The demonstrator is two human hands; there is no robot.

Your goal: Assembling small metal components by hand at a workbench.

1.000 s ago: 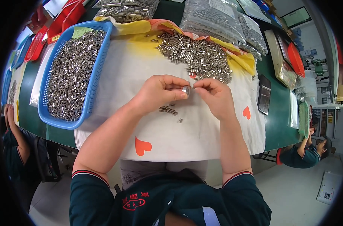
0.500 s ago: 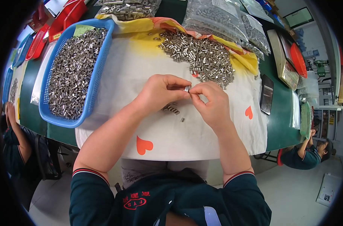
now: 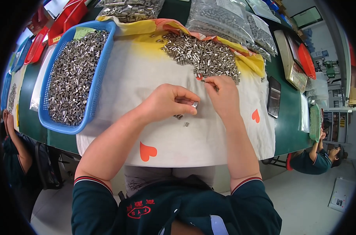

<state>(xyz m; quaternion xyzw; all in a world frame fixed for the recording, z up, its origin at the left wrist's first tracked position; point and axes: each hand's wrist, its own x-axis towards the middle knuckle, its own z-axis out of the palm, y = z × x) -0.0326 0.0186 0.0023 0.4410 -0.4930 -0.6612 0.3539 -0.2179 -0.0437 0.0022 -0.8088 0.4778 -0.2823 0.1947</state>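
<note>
i see a white cloth with orange hearts (image 3: 209, 137) spread over a green table (image 3: 291, 117). on the far part of the cloth lies a loose heap of small silvery metal sleeves (image 3: 201, 55). to the left stands a blue perforated plastic basket (image 3: 97, 74) full of the same pieces. clear bags of metal parts (image 3: 221, 17) lie beyond the heap, red trays (image 3: 64, 19) at far left, a dark flat device (image 3: 274, 96) on the right of the cloth. other people sit at the lower left and lower right edges.

left hand (image 3: 166, 103) is curled, thumb and forefinger pressed on one short silvery sleeve (image 3: 195, 104). right hand (image 3: 225, 96) is just beside it, fingertips (image 3: 209, 80) pinched together at the near edge of the heap; whether they hold a piece i cannot tell. a few stray sleeves (image 3: 182, 119) lie on the cloth just under the left hand. nothing blocks either hand.
</note>
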